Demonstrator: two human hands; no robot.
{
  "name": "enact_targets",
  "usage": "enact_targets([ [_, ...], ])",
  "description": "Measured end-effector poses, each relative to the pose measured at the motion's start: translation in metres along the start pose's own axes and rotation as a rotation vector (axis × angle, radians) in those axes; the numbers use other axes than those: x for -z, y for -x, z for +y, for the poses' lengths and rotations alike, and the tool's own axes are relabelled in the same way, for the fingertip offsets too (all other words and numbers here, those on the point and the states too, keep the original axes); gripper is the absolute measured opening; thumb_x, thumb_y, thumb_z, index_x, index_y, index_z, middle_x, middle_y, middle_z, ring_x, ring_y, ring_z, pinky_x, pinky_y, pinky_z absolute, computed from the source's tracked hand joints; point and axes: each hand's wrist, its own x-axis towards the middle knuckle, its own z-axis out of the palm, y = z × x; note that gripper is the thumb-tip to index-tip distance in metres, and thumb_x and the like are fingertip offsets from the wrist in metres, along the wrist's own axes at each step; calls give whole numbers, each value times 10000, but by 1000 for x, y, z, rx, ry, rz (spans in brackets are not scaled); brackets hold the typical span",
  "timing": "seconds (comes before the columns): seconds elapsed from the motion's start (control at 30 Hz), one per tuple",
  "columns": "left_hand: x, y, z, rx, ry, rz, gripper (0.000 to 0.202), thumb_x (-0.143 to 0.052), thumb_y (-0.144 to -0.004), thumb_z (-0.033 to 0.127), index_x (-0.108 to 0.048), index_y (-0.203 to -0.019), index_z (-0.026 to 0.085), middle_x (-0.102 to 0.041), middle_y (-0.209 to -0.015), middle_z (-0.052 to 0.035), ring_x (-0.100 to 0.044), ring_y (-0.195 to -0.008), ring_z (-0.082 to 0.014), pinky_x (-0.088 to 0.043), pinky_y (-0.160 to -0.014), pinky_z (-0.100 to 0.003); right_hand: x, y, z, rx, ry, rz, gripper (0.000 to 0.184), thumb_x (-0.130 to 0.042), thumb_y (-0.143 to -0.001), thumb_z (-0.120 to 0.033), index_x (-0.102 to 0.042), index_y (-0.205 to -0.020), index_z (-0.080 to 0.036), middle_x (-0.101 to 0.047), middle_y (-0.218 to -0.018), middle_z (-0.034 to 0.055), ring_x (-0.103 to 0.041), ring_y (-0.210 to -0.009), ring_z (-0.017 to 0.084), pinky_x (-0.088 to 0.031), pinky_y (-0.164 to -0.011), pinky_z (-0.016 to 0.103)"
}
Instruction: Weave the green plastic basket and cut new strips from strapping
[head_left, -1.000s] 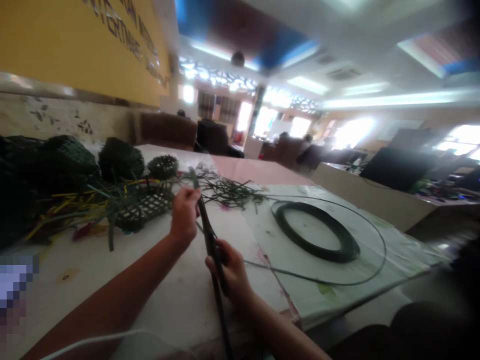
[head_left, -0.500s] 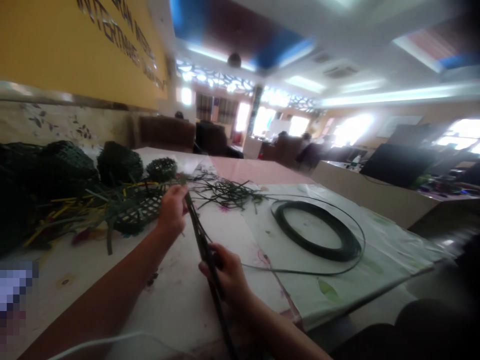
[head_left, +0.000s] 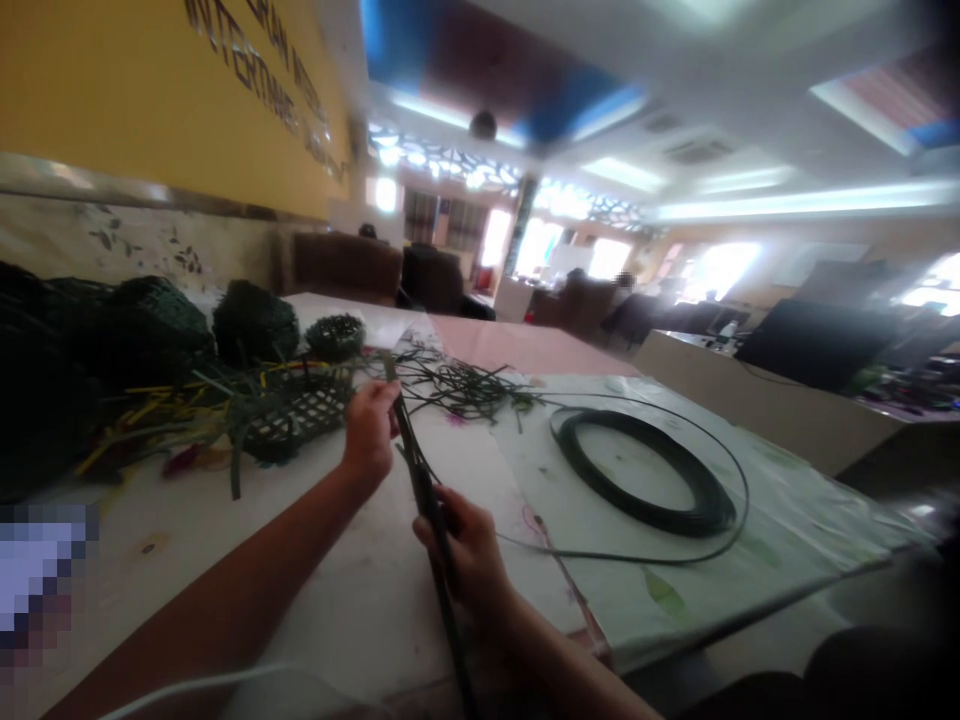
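Several long dark green strips [head_left: 418, 470] run together as a narrow bundle from the table's middle down to the bottom edge. Near the bundle's far end, my left hand [head_left: 371, 425] is closed round it. Lower down, my right hand [head_left: 466, 545] grips the same strips between thumb and fingers. To the right lies a coil of dark green strip [head_left: 637, 515], with a loose loop curving round it; one thin length leads from the loop towards my right hand. Whether that length belongs to the bundle is hidden by the fingers.
An openwork woven piece [head_left: 289, 420] lies left of my hands among green and yellow strips. Dark woven baskets [head_left: 255, 322] stand behind it. A pile of short green cuttings [head_left: 472, 388] sits beyond my hands. A plastic cover [head_left: 675, 590] lies over the table; a white cable [head_left: 202, 685] crosses the near left.
The whole scene has shifted slightly to the right as the camera turned. Both hands keep their grip on the strips, with little visible movement along them.
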Motion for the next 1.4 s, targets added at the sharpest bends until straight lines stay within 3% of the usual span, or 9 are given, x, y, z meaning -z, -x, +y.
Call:
enact_targets([
  [0.2, 1, -8, 11, 1, 0, -13, 235, -649, -733, 240, -434, -653, 192, -266, -422, 116, -210, -331, -41, -156, -342, -167, -2, -1, 6, -64, -96, -49, 225, -678, -771, -312, -633, -934, -164, -454, -620, -56, -373, -544, 88, -300, -494, 217],
  [0.33, -4, 5, 7, -26, 15, -73, 214, -651, -755, 248, -454, -690, 193, -288, -457, 111, -245, -358, -43, -235, -372, -157, -3, -2, 8, -38, -175, -16, 285, -689, -755, -311, -609, -988, -167, -471, -654, -50, -390, -569, 93, -317, -507, 216],
  [0.5, -6, 15, 1, -44, 1, -78, 232, -651, -763, 284, -448, -688, 199, -311, -484, 102, -270, -370, -47, -323, -411, -164, -2, -1, 4, -5, -118, -4, 263, -675, -767, -324, -611, -971, -171, -456, -644, -50, -381, -569, 96, -324, -512, 220],
  [0.63, -3, 7, 1, -11, 4, -6, 207, -645, -744, 298, -473, -693, 196, -358, -500, 89, -327, -380, -58, -269, -374, -162, 1, -1, 2, 8, -27, -29, 184, -661, -789, -317, -629, -890, -166, -435, -620, -55, -360, -554, 89, -305, -506, 220],
  [0.83, 1, -7, 14, 1, 12, 58, 194, -627, -739, 212, -452, -658, 189, -281, -431, 105, -238, -354, -52, -162, -337, -156, 1, 0, 6, -34, -49, -84, 224, -685, -787, -330, -652, -939, -168, -451, -615, -58, -373, -544, 86, -310, -500, 211],
  [1.13, -4, 10, 5, -90, -28, -50, 242, -637, -768, 219, -428, -647, 204, -308, -457, 91, -268, -372, -66, -278, -365, -184, 0, -1, 7, -50, -80, -15, 297, -720, -744, -350, -650, -972, -174, -481, -627, -56, -390, -545, 86, -328, -498, 206],
  [1.27, -2, 8, 2, -95, -27, -34, 243, -653, -753, 235, -433, -654, 205, -323, -466, 92, -279, -375, -66, -293, -368, -184, 1, -1, 4, -44, -76, -38, 251, -708, -766, -356, -643, -931, -178, -472, -621, -59, -382, -539, 82, -315, -496, 207],
  [1.4, 2, -4, 3, -32, -5, 20, 221, -616, -746, 220, -425, -638, 196, -303, -443, 100, -247, -356, -57, -214, -342, -170, 2, -1, 2, -26, -57, -57, 167, -678, -790, -329, -620, -813, -174, -409, -599, -62, -358, -540, 82, -285, -493, 211],
])
